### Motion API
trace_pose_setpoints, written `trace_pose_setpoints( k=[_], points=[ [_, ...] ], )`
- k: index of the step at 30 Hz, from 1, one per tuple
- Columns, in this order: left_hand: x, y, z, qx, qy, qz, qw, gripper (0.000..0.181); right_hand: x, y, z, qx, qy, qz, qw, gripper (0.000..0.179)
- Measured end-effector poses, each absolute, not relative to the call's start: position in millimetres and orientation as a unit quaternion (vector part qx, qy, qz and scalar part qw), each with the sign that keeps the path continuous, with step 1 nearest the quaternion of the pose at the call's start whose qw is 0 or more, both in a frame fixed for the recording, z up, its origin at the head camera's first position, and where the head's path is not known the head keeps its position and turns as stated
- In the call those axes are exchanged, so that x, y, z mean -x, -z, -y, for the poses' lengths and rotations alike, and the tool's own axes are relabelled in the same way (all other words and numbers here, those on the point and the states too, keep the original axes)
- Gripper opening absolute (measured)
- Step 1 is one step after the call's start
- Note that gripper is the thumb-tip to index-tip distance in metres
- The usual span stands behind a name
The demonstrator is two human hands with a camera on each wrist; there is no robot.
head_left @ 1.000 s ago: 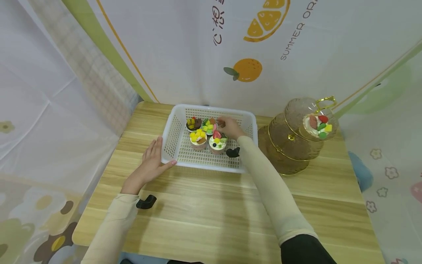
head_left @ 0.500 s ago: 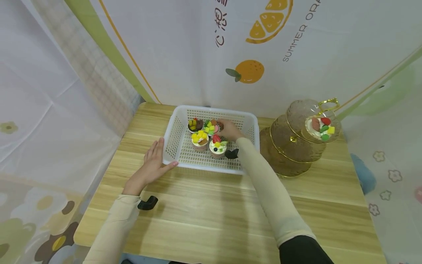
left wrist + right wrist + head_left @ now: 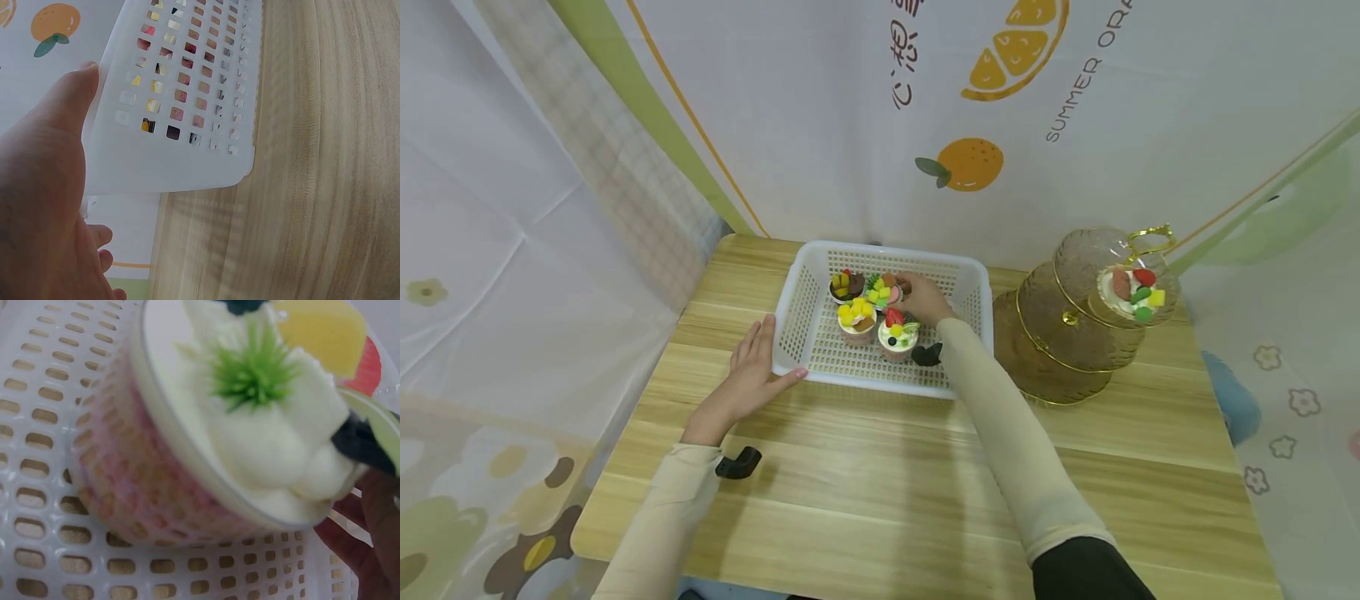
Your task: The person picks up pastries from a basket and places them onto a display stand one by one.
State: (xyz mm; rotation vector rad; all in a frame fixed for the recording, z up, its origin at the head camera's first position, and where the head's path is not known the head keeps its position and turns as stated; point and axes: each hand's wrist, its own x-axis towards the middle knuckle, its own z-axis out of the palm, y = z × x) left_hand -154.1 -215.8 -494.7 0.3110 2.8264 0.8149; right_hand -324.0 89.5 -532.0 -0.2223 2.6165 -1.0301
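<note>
In the head view, a white plastic basket (image 3: 865, 383) holds several toy cupcakes. My left hand (image 3: 748, 367) rests against its left front corner, fingers along the left side and thumb on the front rim. The left wrist view has the thumb (image 3: 75, 94) on the rim. My right hand (image 3: 928, 298) reaches inside, its curled fingers gripping the right side of a back cupcake (image 3: 882, 292) with yellow cubes and a pink slice. In front sit a yellow-topped cupcake (image 3: 857, 321) and a strawberry-topped one (image 3: 898, 335), whose white cream (image 3: 262, 444) fills the right wrist view and partly hides the hand.
A brown-tinted tiered stand (image 3: 1067, 333) with gold trim stands right of the basket. One cupcake (image 3: 1133, 293) sits on its top tier. A chocolate cupcake (image 3: 847, 286) is at the basket's back left. Behind the wooden table (image 3: 850, 467) hangs a printed curtain (image 3: 820, 125).
The head view has shifted slightly. My right hand has stayed at the back cupcake with little movement, and my left hand keeps its place on the basket corner.
</note>
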Motion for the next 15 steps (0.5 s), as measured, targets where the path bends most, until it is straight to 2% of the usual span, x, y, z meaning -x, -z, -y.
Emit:
trace_pose_setpoints(
  k=[8,15],
  points=[
    [151,494,216,-0.102,-0.282,-0.948,0.103,0.104,325,535,-94,0.072,0.385,-0.909,0.145,0.077],
    [152,493,216,-0.100,-0.279,-0.950,0.102,0.105,319,520,-96,0.069,0.407,-0.902,0.124,0.079]
  ],
)
